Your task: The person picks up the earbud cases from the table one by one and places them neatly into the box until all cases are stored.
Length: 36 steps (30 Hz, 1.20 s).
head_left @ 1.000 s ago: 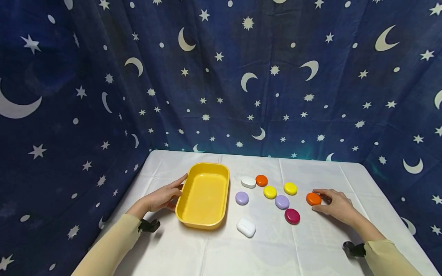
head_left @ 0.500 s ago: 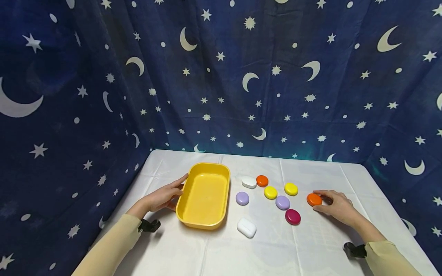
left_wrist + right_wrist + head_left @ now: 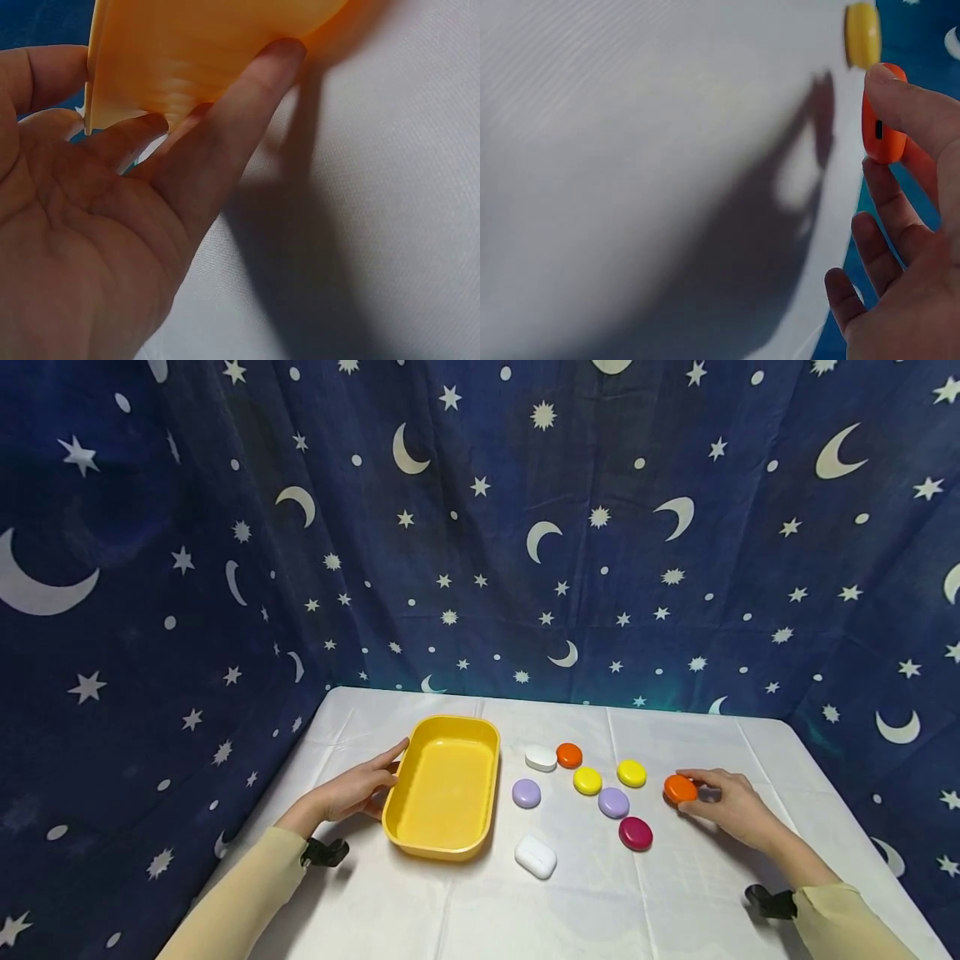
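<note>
Now the right hand [image 3: 723,806] is pinching the orange earbud case [image 3: 680,788] between thumb and fingertips, and compared with a second ago the case is sitting slightly higher and nearer the yellow case [image 3: 632,772], so it appears to be coming off the white worktop [image 3: 600,902]. The left hand [image 3: 352,789] is unchanged, its straight fingers pressing against the outer wall of the yellow tray [image 3: 444,797]. The right wrist view is showing what the head view hides: the orange earbud case [image 3: 883,114] standing on edge in the grip, a small dark port on its rim. The left wrist view is showing fingers [image 3: 225,135] flat under the tray's flared rim.
</note>
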{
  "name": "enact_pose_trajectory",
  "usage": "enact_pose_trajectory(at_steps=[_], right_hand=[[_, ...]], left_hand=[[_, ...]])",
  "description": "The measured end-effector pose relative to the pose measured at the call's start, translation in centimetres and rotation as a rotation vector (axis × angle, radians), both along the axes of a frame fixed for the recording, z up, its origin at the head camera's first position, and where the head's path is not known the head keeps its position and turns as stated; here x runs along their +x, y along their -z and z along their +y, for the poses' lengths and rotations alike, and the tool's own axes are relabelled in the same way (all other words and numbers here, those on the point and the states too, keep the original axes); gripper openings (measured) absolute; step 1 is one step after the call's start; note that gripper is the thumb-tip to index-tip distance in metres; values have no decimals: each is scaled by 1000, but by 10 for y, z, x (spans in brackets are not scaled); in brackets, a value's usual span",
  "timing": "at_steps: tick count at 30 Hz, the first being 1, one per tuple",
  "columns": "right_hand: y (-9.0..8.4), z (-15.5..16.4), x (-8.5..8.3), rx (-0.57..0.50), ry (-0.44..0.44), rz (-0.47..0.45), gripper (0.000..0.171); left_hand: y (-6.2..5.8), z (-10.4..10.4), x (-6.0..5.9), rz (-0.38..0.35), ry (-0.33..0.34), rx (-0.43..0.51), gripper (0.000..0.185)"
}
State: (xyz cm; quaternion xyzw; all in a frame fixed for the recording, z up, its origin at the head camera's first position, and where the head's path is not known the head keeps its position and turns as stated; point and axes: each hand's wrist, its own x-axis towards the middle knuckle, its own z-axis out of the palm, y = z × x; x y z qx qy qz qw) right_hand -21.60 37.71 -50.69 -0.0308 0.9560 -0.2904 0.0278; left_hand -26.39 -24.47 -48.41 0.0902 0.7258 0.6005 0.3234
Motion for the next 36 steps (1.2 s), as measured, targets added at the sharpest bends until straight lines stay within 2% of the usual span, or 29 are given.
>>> enact_pose_trajectory(at_steps=[7, 11, 26, 36], right_hand=[[-23, -26, -7, -47, -85, 109, 63], [-36, -49, -12, -72, -121, 140, 60], [-65, -148, -38, -134, -238, 91, 55], [-70, -215, -55, -144, -349, 133, 55]], left_hand=[[0, -3, 1, 4, 1, -1, 75], [0, -4, 1, 1, -6, 2, 74], [0, -1, -1, -8, -35, -13, 75], [1, 0, 0, -12, -33, -13, 76]])
